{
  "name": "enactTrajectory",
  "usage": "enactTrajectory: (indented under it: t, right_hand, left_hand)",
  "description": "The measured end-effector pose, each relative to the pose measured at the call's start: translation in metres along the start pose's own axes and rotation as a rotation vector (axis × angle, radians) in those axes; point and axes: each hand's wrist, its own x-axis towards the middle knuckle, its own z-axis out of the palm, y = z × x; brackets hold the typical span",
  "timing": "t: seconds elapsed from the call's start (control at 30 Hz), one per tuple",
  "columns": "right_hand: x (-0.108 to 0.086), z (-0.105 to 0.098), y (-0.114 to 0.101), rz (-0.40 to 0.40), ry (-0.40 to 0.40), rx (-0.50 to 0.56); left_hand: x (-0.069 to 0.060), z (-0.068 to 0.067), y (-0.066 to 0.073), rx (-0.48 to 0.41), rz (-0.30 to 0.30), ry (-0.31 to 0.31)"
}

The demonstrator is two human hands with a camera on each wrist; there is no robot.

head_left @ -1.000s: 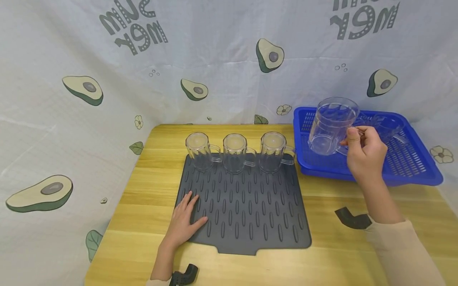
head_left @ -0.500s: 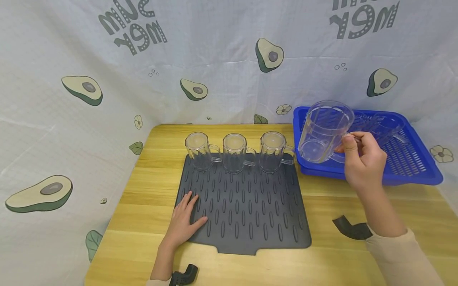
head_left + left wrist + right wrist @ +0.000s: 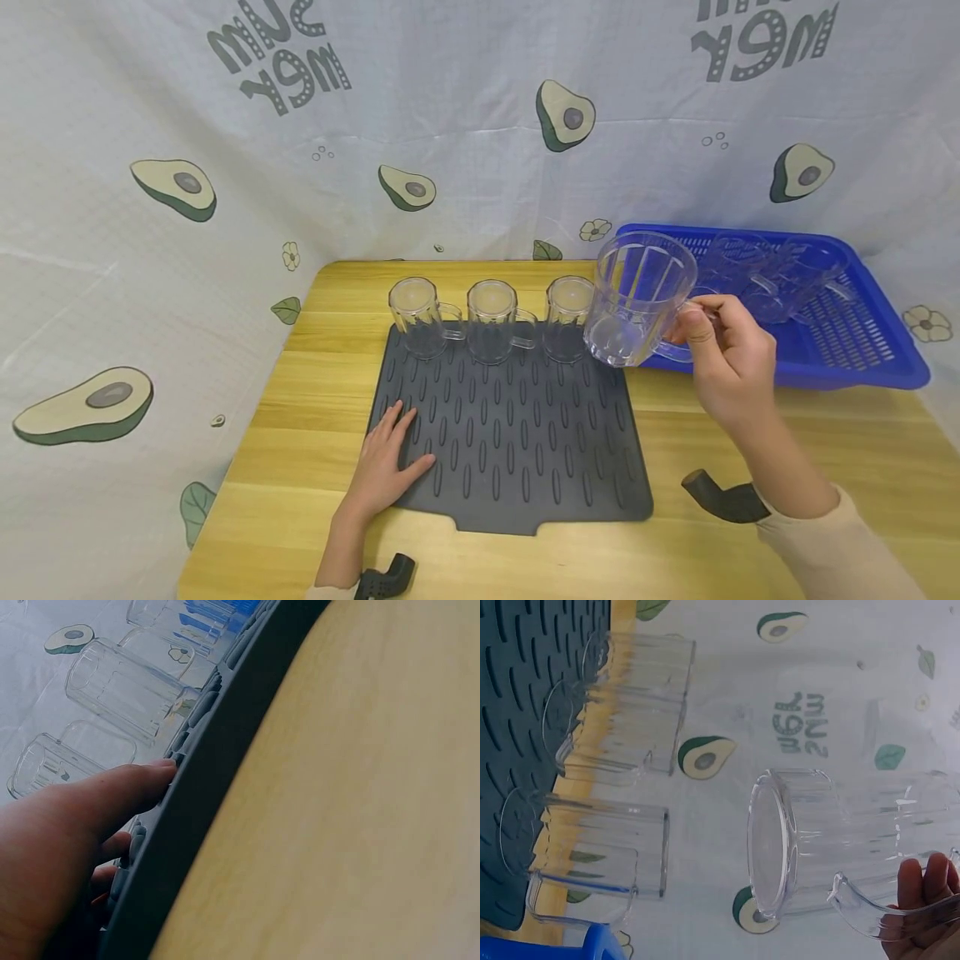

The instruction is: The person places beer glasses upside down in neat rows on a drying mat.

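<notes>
My right hand (image 3: 731,367) grips the handle of a clear mug (image 3: 637,300), mouth up and slightly tilted, held in the air over the mat's back right corner. The same mug (image 3: 855,840) fills the right of the right wrist view, with curled fingers (image 3: 922,900) at its handle. Three clear mugs stand upside down in a row along the back of the dark ribbed mat (image 3: 510,433): one at left (image 3: 420,321), one in the middle (image 3: 492,323), one at right (image 3: 566,321). My left hand (image 3: 382,467) lies with spread fingers on the mat's left edge.
A blue perforated basket (image 3: 870,333) at the back right holds more clear mugs (image 3: 802,267). Behind the wooden table (image 3: 300,433) hangs a white cloth (image 3: 480,125) with avocado prints.
The right hand has carried its mug leftward and nearer, from above the basket to beside the right mug of the row. My left hand has not moved.
</notes>
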Motion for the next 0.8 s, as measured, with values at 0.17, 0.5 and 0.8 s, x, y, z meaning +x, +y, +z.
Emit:
enactTrajectory:
  t: [0.17, 0.5, 0.8]
  right_hand:
    - [-0.005, 0.004, -0.011, -0.018, -0.032, 0.095]
    - [-0.011, 0.008, -0.036, 0.010, -0.114, 0.285]
    - [-0.009, 0.015, -0.049, -0.002, -0.216, 0.363]
  left_hand:
    - [0.000, 0.000, 0.001, 0.000, 0.000, 0.003]
    - [0.000, 0.000, 0.001, -0.002, 0.002, 0.003]
    - [0.000, 0.000, 0.001, -0.002, -0.005, -0.001]
